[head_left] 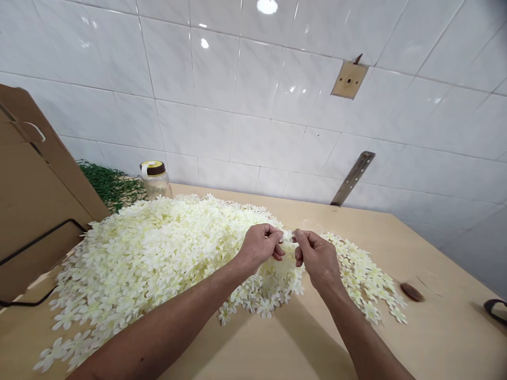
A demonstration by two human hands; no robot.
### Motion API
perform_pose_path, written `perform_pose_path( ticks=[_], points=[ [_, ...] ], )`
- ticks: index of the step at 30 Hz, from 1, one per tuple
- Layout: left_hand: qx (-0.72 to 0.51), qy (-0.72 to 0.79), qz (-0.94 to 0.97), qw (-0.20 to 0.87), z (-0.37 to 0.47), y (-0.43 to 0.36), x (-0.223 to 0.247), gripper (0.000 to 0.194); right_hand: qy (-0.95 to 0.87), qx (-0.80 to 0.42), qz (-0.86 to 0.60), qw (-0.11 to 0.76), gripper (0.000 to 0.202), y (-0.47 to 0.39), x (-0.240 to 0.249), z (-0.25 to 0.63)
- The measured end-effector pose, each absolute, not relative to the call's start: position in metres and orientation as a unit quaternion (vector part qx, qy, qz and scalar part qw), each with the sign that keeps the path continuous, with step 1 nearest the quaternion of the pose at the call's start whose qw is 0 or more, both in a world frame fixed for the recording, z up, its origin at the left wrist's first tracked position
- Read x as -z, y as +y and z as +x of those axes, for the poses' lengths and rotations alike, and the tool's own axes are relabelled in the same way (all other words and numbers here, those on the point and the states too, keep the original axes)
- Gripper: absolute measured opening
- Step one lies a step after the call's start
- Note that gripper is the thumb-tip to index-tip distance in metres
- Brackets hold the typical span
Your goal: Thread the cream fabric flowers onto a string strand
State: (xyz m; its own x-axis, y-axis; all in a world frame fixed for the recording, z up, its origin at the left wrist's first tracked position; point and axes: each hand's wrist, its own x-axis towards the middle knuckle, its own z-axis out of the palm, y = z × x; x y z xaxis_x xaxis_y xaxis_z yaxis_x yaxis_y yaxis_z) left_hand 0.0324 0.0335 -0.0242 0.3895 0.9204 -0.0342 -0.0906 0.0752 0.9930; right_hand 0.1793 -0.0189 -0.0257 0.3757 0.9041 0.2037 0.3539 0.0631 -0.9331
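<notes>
Both hands meet above the table, fingertips pinched around a small white artificial flower (287, 237). My left hand (261, 245) is closed on the flower's left side, thumb against forefinger. From the right, my right hand (318, 258) pinches at its other edge; whether a thread lies between those fingers is too small to tell. A large heap of cream-white artificial flowers (158, 248) spreads beneath and left of my left hand. Beyond my right wrist lies a smaller spread of the same flowers (362, 274).
A cardboard box (35, 184) stands at the left, near green plastic stems (113, 184) and a clear bottle (157, 184) with a brown-yellow lid. A metal strip (352, 178) leans on the tiled wall. A brown oval object (412, 292) lies on the wooden table (431, 338).
</notes>
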Motion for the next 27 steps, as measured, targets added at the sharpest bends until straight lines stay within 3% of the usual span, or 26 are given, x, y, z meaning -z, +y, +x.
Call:
perform_pose_path(
  ticks=[8,21,27],
  points=[
    [-0.400,0.405,0.586,0.577,0.033,0.032,0.024,0.014,-0.488,-0.374,-0.566,0.548,0.043,-0.013,0.033,0.181],
    [-0.394,0.430,0.615,0.531,0.029,0.024,0.014,0.012,-0.510,-0.290,-0.599,0.545,0.040,-0.017,0.031,0.178],
    [-0.421,0.432,0.630,0.489,0.027,0.027,0.016,0.013,-0.507,-0.330,-0.596,0.528,0.045,-0.018,0.032,0.175]
  ],
)
